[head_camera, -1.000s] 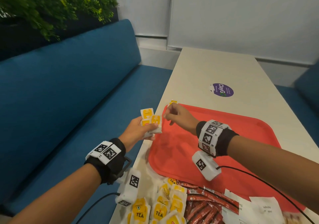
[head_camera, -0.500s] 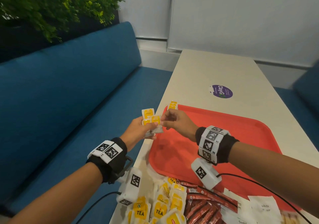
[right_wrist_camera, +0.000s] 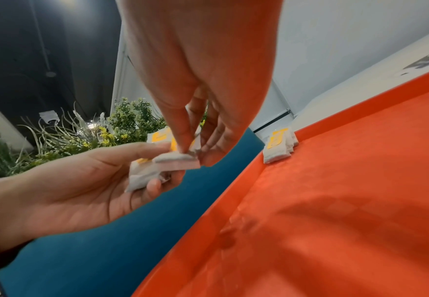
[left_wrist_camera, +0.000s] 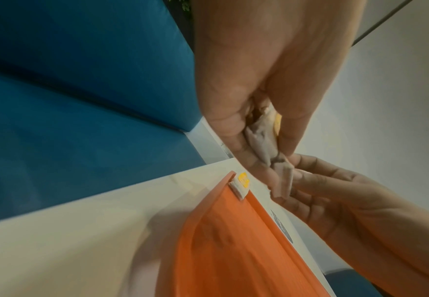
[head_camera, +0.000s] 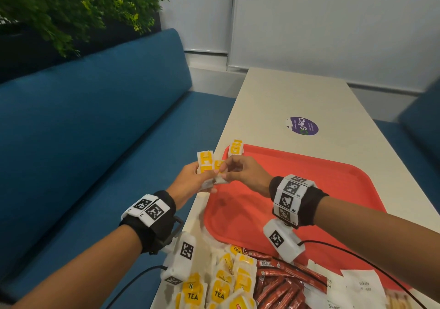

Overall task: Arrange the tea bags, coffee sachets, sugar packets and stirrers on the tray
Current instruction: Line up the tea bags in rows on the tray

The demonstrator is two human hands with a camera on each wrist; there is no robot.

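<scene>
Beside the tray, at its near-left rim, your left hand clasped spare tea bags as stock; your right hand pinched one for placing by the tea bag in its far-left corner.

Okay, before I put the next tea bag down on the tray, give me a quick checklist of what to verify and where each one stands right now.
1. Right hand pinches one tea bag: ok.
2. Only one bag pinched: cannot tell.
3. Left hand grips the remaining bags: ok.
4. Placed tea bags sit in the red tray far left corner: ok.
5. Bare tray floor beside them: ok.
6. Bag clear of left fingers: not ok, touching.
</scene>
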